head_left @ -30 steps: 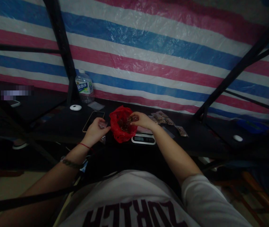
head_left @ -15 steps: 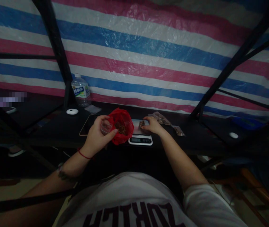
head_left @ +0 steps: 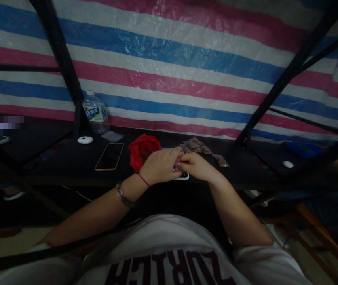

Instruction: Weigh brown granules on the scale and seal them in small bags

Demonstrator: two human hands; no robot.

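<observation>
My left hand point(head_left: 163, 165) and my right hand point(head_left: 198, 167) meet above the kitchen scale point(head_left: 183, 176). Between their fingertips is a small clear plastic bag point(head_left: 176, 164) with something dark in it, mostly covered by the fingers. Both hands are closed on this bag. Most of the scale is hidden under them, and its display cannot be read. Just left of my left hand, the open red plastic bag point(head_left: 139, 149) stands on the table with brown bits inside. Several small filled bags point(head_left: 197, 145) lie in a heap behind my right hand, one point(head_left: 221, 160) slightly apart.
On the left of the black table point(head_left: 65, 160) lie a phone point(head_left: 109, 157), a white earphone case point(head_left: 85, 140) and flat clear bags point(head_left: 112, 136). A water bottle point(head_left: 95, 113) stands by the frame post. Far right are a blue tray point(head_left: 305, 149) and a white object point(head_left: 288, 164).
My left hand has let go of the red bag and moved right to the small bag. The small bag is now lifted off the scale plate between both hands. The red bag sits on the table.
</observation>
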